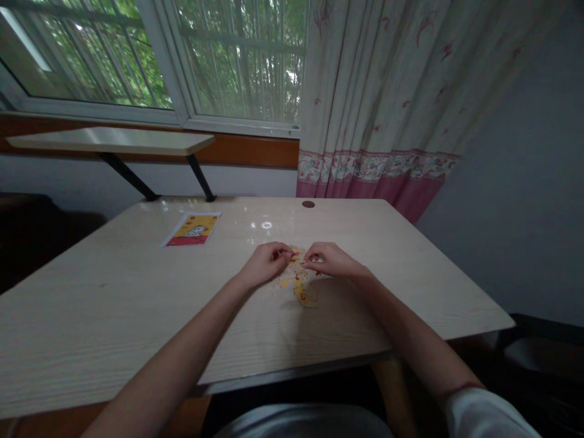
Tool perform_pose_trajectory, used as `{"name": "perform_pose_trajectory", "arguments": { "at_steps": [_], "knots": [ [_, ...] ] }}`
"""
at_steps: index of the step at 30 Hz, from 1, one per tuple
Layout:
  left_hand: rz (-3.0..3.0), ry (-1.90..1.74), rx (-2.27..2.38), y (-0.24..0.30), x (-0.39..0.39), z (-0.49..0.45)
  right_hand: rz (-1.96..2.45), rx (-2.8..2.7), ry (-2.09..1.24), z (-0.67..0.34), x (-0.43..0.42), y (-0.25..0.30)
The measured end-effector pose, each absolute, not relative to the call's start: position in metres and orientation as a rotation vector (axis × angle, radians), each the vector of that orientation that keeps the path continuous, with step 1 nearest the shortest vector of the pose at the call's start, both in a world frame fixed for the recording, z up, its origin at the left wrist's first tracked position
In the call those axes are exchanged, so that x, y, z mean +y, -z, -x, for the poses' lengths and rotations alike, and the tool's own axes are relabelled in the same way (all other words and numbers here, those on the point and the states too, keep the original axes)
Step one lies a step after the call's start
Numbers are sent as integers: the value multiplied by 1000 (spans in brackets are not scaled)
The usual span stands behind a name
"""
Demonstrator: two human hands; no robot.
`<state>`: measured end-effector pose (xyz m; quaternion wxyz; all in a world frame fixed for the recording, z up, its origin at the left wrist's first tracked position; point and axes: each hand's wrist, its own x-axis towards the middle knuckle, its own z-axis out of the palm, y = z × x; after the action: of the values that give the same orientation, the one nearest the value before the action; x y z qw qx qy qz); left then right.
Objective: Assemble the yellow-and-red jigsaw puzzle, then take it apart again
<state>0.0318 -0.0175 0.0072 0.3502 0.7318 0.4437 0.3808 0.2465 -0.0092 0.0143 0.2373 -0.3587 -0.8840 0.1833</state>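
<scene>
Small flat pieces in yellow, red and beige lie in a loose cluster on the table, too small to tell whether they are puzzle pieces or paper scraps. At the left side of the cluster, my left hand is closed in a pinch, with a tiny reddish bit by its fingertips. My right hand faces it from the other side, thumb and fingers also pinched together. What either hand holds is too small to make out. Nearer to me lies a larger yellow piece with a dark curl.
A yellow and red picture sheet lies at the back left of the pale wooden table. Behind it a raised shelf stands on black brackets. A round cable hole cover sits near the back edge, by the curtain.
</scene>
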Motion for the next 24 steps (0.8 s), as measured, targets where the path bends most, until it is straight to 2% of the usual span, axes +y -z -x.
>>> {"name": "perform_pose_trajectory", "arguments": {
  "at_steps": [7,11,14,18,24],
  "knots": [
    [-1487,-1029,1010,-1,-20,-46,1013,-2074,-672,-230,-14,-10],
    [-1447,-1021,970,0,-20,-46,1036,-1988,-810,-229,-12,-6],
    [-1485,-1086,1050,1,-16,-42,1043,-2132,-765,-236,-10,-9],
    [-1578,-1142,1333,3,-4,-23,1007,-2403,-443,-251,-12,-23],
    [-1741,-915,1631,-2,3,10,893,-2728,-613,-248,-34,-37]
  ]
}}
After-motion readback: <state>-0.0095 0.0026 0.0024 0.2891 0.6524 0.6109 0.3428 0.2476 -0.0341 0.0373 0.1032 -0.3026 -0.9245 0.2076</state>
